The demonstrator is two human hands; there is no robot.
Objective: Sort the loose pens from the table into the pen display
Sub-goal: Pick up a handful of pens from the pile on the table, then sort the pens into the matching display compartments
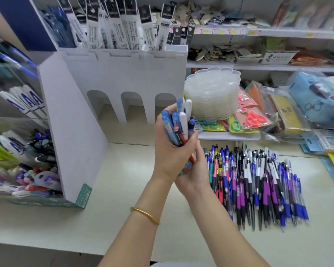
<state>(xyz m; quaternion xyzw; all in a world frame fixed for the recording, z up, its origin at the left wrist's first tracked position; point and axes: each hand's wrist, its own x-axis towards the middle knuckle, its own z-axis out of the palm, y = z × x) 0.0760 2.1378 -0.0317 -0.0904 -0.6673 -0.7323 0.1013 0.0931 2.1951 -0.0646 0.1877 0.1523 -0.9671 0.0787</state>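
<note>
A single wide-angle head camera looked forward and down over the desk from its near edge. The left hand and right hand, round a bundle, sat close at centre. The display lay at 9 o'clock, loose pens at 4, shelves farther off at 1.

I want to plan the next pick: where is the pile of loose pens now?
In the head view, the pile of loose pens lies on the table at the right, next to the right hand.
</note>
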